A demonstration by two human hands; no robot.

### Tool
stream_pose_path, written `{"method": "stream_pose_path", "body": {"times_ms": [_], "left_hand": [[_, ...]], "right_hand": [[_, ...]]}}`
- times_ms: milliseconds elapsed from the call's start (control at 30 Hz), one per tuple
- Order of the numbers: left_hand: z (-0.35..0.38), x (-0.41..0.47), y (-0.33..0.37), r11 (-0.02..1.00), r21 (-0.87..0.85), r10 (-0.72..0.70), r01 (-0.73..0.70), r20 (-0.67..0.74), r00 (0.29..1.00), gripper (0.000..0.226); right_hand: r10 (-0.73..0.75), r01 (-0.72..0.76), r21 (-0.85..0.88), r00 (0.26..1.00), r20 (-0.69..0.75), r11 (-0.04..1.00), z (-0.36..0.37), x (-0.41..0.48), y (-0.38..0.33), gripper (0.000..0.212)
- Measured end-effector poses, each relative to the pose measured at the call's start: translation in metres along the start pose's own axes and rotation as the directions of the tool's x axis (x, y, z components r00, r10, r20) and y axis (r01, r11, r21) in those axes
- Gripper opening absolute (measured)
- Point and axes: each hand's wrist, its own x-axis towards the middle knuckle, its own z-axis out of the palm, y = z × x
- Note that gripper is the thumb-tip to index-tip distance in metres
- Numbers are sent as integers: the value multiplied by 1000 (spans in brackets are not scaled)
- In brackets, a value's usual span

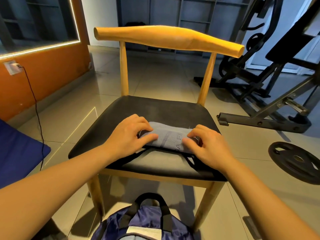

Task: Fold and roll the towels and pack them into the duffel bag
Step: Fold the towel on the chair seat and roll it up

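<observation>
Grey-blue terry towel (168, 137), with a woven band and part of some lettering, lies as a short, thick roll across the front half of the black padded chair seat (155, 108). Left hand (131, 134) grips the roll's left end, fingers curled over the top and thumb at the near side. Right hand (206, 144) grips the right end the same way. Step in hand, as I judge it: tightening or finishing the roll before packing.

Navy nylon duffel bag (143, 220) with black strap handles sits on the floor just below the seat's front edge. Only part of it shows at the bottom of the view, and I cannot tell how wide its mouth stands.

Risks from here:
- The roll may spring loose if either hand lets go before the other has the middle; terry is bulky and nothing pins the middle.
- The seat looks smooth and slightly domed, so a released roll could slide or unroll toward the front edge.
- Lifting by the ends alone may let the centre sag and telescope.
- The handles arch over the bag's top and could snag the roll on the way in.

Surroundings: light wooden chair with a curved backrest (166, 38), glossy grey floor tiles (155, 75), orange wall (43, 75) with a socket and black cable (37, 110), black weight machine (259, 75), black weight plate (294, 160) flat on the floor, blue cushion (15, 153) at left.
</observation>
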Motion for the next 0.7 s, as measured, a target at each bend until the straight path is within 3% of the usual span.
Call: {"method": "stream_pose_path", "body": {"times_ms": [100,300,400,500,600,700], "left_hand": [[-4,-3,-7,1000,2,13,-13,111,994,57],[7,13,-8,991,-37,-118,127,183,976,36],[15,25,-8,982,25,-190,190,242,952,33],[16,38,-8,966,38,-256,257,309,916,33],[19,49,-11,933,-20,-331,360,343,879,34],[25,57,-13,913,-81,-369,400,251,895,26]], "right_hand": [[23,-14,-62,988,149,998,-3,-5,1,44],[134,-134,-13,972,194,991,-4,9,-2,32],[187,-180,-64,973,137,982,1,16,-1,38],[81,-82,-120,997,-18,989,6,20,-2,31],[-11,11,-64,1000,8,998,9,23,-2,38],[49,-50,33,998,38,998,14,29,1,36]]}}
